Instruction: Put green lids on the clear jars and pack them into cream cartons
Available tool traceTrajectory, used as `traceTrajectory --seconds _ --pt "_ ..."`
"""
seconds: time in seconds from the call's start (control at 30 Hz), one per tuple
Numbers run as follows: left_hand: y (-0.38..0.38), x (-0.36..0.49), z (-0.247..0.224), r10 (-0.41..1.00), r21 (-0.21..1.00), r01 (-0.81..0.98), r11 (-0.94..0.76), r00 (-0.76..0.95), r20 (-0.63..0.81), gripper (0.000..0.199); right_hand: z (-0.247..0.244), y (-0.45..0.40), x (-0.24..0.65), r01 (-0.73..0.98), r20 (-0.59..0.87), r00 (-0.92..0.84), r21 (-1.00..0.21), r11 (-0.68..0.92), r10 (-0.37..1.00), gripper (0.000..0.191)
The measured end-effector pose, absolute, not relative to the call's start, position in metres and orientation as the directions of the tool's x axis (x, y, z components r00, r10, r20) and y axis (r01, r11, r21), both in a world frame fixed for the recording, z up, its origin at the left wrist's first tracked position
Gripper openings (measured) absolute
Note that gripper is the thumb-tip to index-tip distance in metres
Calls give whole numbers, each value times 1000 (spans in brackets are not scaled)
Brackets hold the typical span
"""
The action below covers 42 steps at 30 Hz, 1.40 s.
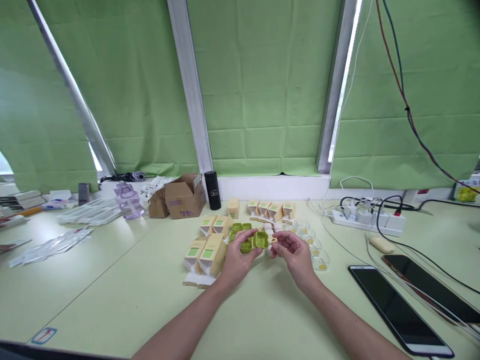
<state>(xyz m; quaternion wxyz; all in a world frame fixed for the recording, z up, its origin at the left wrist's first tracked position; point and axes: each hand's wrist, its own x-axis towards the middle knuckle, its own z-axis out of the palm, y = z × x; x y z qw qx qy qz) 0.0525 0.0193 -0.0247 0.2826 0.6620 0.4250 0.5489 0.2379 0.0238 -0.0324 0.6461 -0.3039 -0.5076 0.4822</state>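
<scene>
My left hand [241, 252] pinches a small square green cup [260, 240] between thumb and fingers, just above the table. At the cup's right side, my right hand [293, 251] closes its fingertips on a small pale yellow piece [273, 240]. Whether that piece is joined to the cup I cannot tell. Behind my left hand lie more green cups [236, 227], partly hidden. Small white-pink pieces [268, 226] sit behind the held cup. Clear plastic cups with yellow centres [314, 244] stand right of my right hand. Cream boxes with green labels [212, 254] stand left of my left hand.
More cream boxes [275, 212] stand at the back. Behind them are a brown carton [184, 197], a black bottle [212, 191] and a purple bottle [128, 201]. At right lie a power strip [367, 220], cables and two phones [397, 307]. Plastic packets [52, 246] lie at left.
</scene>
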Motion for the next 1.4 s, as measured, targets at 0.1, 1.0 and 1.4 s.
traceTrajectory --seconds 0.1,1.0,1.4 --pt "19 53 -26 872 844 230 -483 43 488 45 -34 22 236 -265 402 60 -876 403 914 32" --pt "10 58 -25 833 797 251 -550 98 544 42 -46 20 242 492 855 -59 -425 760 516 19" --pt "9 60 -25 822 777 273 -567 128 555 46 -44 17 242 571 885 -95 -327 753 456 19"
